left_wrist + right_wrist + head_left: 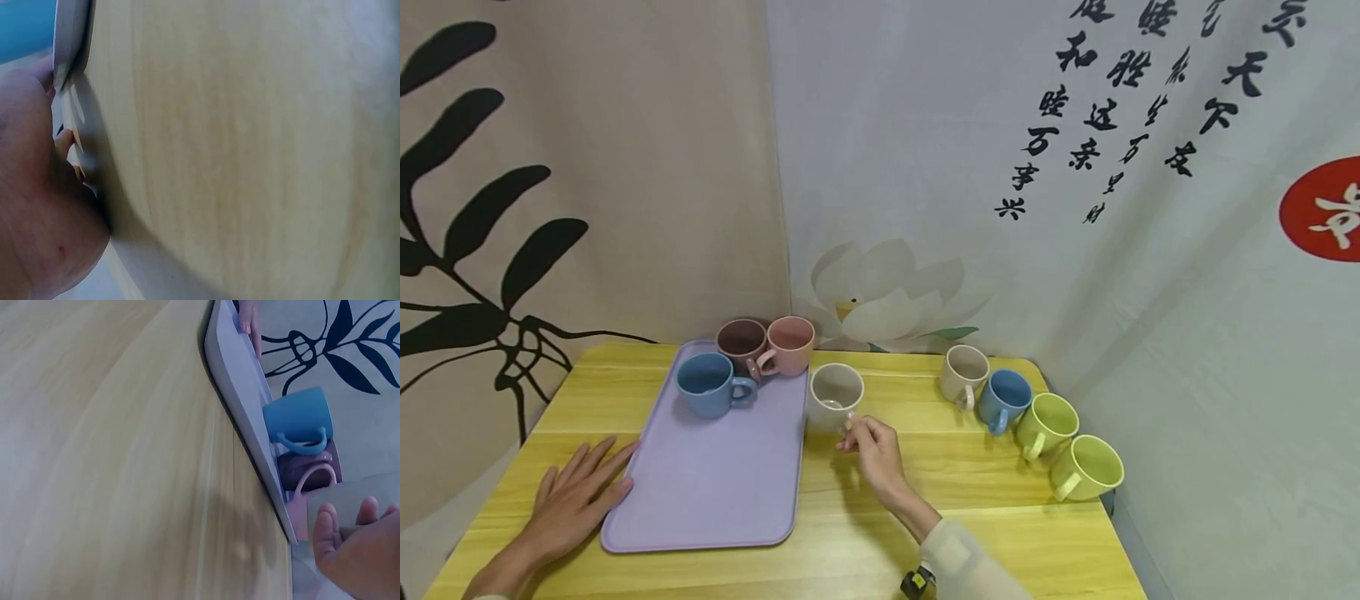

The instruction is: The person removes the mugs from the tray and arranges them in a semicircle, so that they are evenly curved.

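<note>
The left hand (574, 506) rests, fingers extended, against the left edge of the purple tray (715, 492). At the tray's right edge, the white cup (837, 390) is ahead of the right hand (878, 460), which pinches its handle. Four more cups (1051, 419) stand farther right on the worktop (1067, 554).

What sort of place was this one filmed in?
Probably an indoor corner set up for filming, though I can't be sure: a wooden table stands before what looks like hanging cloth printed with writing and plants, and holds only a tray and mugs in view.
</note>
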Tool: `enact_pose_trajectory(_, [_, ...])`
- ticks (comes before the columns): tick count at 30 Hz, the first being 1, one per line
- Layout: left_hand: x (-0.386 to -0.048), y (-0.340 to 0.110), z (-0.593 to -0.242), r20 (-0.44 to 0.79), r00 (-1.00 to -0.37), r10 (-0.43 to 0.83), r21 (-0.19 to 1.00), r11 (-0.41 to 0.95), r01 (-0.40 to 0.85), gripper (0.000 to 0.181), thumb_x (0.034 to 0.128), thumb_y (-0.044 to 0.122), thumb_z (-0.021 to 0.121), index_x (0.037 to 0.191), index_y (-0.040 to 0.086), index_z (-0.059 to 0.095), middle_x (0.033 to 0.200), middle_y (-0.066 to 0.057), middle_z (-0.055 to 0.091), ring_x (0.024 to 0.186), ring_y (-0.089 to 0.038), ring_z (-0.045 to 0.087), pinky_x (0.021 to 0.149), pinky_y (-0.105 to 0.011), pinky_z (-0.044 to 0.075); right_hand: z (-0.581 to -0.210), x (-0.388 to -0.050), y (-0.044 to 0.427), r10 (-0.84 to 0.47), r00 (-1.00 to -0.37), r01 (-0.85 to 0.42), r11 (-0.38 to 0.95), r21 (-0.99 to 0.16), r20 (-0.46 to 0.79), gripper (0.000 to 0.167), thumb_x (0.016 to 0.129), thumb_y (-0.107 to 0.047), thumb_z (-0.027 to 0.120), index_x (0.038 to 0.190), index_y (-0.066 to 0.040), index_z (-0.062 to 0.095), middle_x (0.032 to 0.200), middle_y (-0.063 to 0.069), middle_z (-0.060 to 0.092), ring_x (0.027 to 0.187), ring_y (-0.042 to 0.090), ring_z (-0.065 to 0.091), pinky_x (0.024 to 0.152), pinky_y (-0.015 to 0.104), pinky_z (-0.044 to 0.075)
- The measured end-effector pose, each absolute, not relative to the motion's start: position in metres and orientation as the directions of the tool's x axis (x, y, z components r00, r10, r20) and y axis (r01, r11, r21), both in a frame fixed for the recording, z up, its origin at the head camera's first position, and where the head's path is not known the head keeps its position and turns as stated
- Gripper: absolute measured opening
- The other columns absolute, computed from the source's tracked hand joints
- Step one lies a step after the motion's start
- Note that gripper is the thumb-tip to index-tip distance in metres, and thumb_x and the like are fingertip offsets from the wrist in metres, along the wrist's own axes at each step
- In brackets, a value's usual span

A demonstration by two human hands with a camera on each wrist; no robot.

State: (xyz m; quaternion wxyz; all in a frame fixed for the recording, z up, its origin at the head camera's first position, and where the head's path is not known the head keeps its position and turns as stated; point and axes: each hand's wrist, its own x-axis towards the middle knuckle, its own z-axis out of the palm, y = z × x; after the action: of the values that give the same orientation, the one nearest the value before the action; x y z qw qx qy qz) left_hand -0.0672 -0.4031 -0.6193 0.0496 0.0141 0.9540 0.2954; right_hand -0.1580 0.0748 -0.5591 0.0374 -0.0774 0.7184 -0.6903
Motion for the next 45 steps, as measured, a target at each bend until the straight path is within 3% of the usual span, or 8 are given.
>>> enact_pose_trajectory(5, [-0.066,-0.402,-0.62,-0.079,-0.995,0.061,0.572,0.82,0.005,0.071,0.1214,0.053,0.043,0.181,0.018,0.027,0.184,-0.039,0.009,0.168,-0.069,-0.014,0.121,-0.089,-0.029,-0.561,-0.163,0.084,-0.133,-0.99,-0.044,0.023,-0.999,0.04,0.047,0.12,-0.021,0.053,0.093,0.015,0.064,0.101,0.032,0.072,0.091,0.026,0.078,0.093,0.034,0.069])
enact_pose_trajectory(16, [-0.068,-0.402,-0.62,-0.104,-0.993,0.053,0.573,0.82,-0.016,0.073,0.1211,0.056,0.041,0.181,0.017,0.026,0.184,-0.039,0.008,0.168,-0.069,-0.016,0.121,-0.088,-0.03,-0.562,-0.179,0.099,-0.048,-0.998,-0.035,0.013,-0.999,0.034,0.05,0.12,-0.024,0.054,0.09,0.014,0.064,0.097,0.034,0.072,0.089,0.03,0.079,0.089,0.032,0.067])
enact_pose_trajectory(24, [-0.068,-0.404,-0.621,-0.103,-0.993,0.053,0.571,0.821,-0.015,0.072,0.1211,0.056,0.041,0.181,0.018,0.026,0.185,-0.039,0.008,0.168,-0.069,-0.016,0.121,-0.088,-0.03,-0.569,-0.189,0.106,-0.01,-0.999,-0.035,0.041,-0.999,0.035,0.046,0.119,-0.021,0.056,0.087,0.012,0.064,0.088,0.018,0.073,0.083,0.02,0.077,0.085,0.029,0.067])
enact_pose_trajectory(38, [-0.068,-0.405,-0.621,-0.109,-0.993,0.045,0.567,0.823,-0.025,0.073,0.1208,0.057,0.041,0.181,0.018,0.027,0.184,-0.039,0.007,0.168,-0.069,-0.016,0.121,-0.089,-0.029,-0.573,-0.209,0.124,0.065,-0.997,-0.036,0.086,-0.996,0.041,0.047,0.117,-0.02,0.059,0.084,0.013,0.064,0.09,0.034,0.074,0.081,0.03,0.077,0.08,0.034,0.066])
enact_pose_trajectory(45, [-0.067,-0.405,-0.619,-0.112,-0.993,0.043,0.566,0.824,-0.028,0.073,0.1207,0.057,0.042,0.181,0.017,0.027,0.184,-0.04,0.007,0.168,-0.069,-0.016,0.122,-0.086,-0.032,-0.578,-0.221,0.139,0.126,-0.991,-0.027,0.056,-0.998,0.034,0.045,0.116,-0.016,0.059,0.082,0.013,0.064,0.087,0.034,0.073,0.076,0.025,0.074,0.077,0.032,0.065])
